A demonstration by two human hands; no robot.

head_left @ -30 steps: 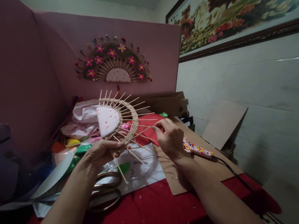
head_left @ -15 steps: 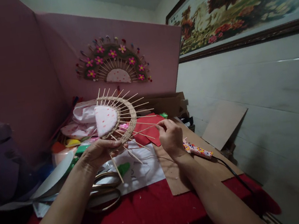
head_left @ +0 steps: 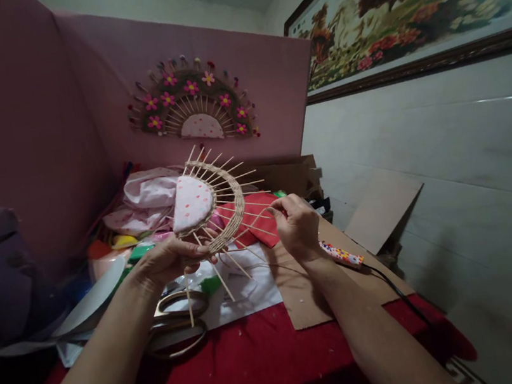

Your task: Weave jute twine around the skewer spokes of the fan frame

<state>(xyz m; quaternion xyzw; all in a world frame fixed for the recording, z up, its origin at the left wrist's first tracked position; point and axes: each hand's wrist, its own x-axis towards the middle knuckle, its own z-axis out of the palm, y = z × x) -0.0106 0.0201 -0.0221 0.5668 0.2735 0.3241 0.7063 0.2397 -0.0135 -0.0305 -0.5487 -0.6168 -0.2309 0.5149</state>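
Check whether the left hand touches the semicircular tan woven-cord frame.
Touching: head view shows the left hand gripping the frame by its lower end.

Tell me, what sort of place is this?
Probably a craft corner: I see gold-handled scissors, a flower-decorated ornament on the pink panel, and a half-round piece of sticks and twine in the left hand.

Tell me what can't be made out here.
Head view:
White, colourfully patterned corded tool: front end hidden behind the right hand.
Tan woven half-ring with thin sticks: lower end partly covered by the left hand.
Brown-framed horse painting: right end cut off by the view's edge.
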